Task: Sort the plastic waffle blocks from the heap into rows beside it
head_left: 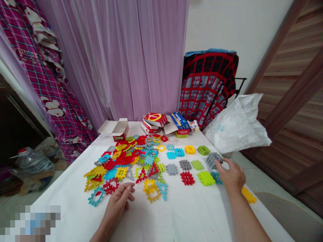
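My right hand (233,175) is at the table's right side, thumb and fingertips pinched on a grey toothed building block (213,159) that looks like a small stack. Below it a teal block (217,178) is partly hidden by the hand. Loosely bent and holding nothing, my left hand (120,198) rests by the near edge of a mixed pile of plastic interlocking blocks (123,159). A yellow window-shaped block (151,191) and a blue triangular block (163,190) lie to its right. Nearer the right hand are a lime block (206,178) and a red block (187,178).
Open cartons (120,129), red boxes (155,121) and a blue box (179,120) line the far edge of the white table (161,225). A white plastic bag (237,124) stands at the right edge. One yellow block (249,195) lies beyond my right forearm.
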`<state>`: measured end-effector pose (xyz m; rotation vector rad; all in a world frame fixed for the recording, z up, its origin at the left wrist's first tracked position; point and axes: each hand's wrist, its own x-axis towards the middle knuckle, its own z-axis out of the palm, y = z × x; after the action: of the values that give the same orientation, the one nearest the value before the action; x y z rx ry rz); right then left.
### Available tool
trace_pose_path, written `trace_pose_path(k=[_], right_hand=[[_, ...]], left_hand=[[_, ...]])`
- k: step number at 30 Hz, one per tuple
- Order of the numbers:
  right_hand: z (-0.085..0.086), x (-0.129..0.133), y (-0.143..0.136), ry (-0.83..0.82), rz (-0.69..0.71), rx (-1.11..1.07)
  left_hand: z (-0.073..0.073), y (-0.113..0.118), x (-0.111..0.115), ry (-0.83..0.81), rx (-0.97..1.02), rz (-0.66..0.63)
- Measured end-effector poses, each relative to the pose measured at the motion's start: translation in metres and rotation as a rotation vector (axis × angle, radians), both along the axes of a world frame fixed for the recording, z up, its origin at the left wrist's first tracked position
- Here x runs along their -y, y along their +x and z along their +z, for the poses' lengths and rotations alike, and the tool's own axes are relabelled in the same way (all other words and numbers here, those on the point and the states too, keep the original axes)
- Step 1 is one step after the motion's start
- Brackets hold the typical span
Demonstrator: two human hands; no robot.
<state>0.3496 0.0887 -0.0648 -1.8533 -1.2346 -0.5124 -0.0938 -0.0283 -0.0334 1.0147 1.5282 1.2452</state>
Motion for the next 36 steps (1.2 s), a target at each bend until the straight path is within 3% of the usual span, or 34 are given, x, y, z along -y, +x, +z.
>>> trace_pose_path(k=[12, 19, 25, 36], right_hand=[[0.004, 0.002, -0.003, -0.028, 0.007, -0.018], [0.004, 0.002, -0.004, -0.014, -0.003, -0.003], [0.006, 0.002, -0.006, -0.024, 0.011, -0.02], [0.022, 0.002, -0.022, -0.256, -0.073, -0.065]], left_hand=[[0.0, 0.0, 0.0, 0.0, 0.001, 0.0], [-0.008, -0.002, -0.001, 0.019, 0.024, 0.004], [-0.004, -0.001, 0.0, -0.001, 0.023, 0.001], [-0.006, -0.004, 0.001, 0.008, 0.007, -0.026]])
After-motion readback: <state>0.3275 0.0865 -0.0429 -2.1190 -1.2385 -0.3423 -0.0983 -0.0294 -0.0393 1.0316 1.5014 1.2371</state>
